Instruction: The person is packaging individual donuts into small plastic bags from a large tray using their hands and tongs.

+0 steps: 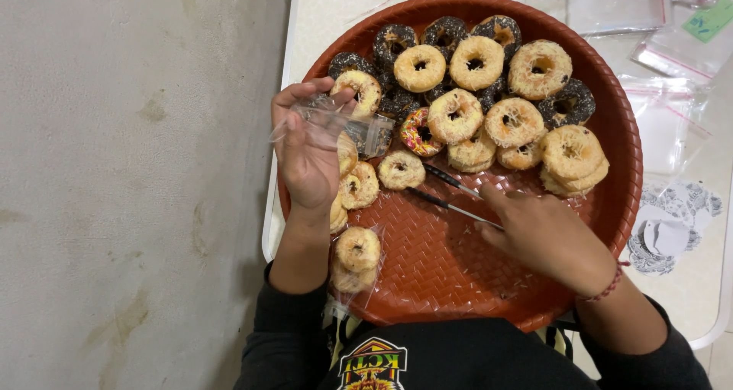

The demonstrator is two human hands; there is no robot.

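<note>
My left hand (309, 149) holds a small clear plastic bag (343, 126) over the left rim of a round red woven tray (443, 268). My right hand (546, 237) grips thin black tongs (450, 195), whose tips lie beside a small coconut-coated donut (401, 170). The tray carries several small donuts: pale coconut ones (477, 61), dark chocolate ones (569, 103) and one with coloured sprinkles (416, 132). A clear bag with two coconut donuts (356, 256) rests on the tray's near left edge.
The tray sits on a white table (328, 16). Empty clear zip bags (672, 61) lie at the right, with round paper stickers (672, 229) below them. A grey concrete floor (130, 184) fills the left side.
</note>
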